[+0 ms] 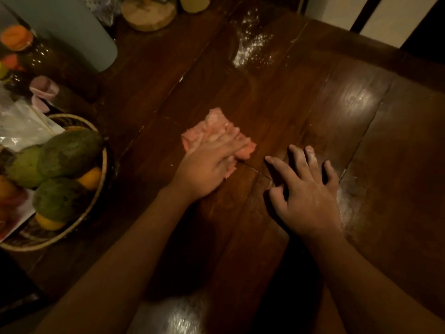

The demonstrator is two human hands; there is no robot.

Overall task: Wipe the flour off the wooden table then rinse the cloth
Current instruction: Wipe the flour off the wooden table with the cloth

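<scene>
A crumpled pink cloth (218, 126) lies in the middle of the dark wooden table (277, 97). My left hand (207, 165) presses flat on the cloth with its fingers stretched over it. Just to the right, my right hand (305, 189) rests on the bare wood with fingers spread, dusted with white. A patch of flour (252, 49) is scattered on the table farther back. More white flour smears (346, 203) show beside my right hand, and a further flour patch (180, 314) lies near the front edge.
A wicker basket (97, 196) with green and orange fruit sits at the left edge. Behind it are jars with coloured lids (16, 38), a pale blue container (72, 30), a round wooden stand (149, 15) and plastic wrap (21, 124). The table's right edge runs diagonally.
</scene>
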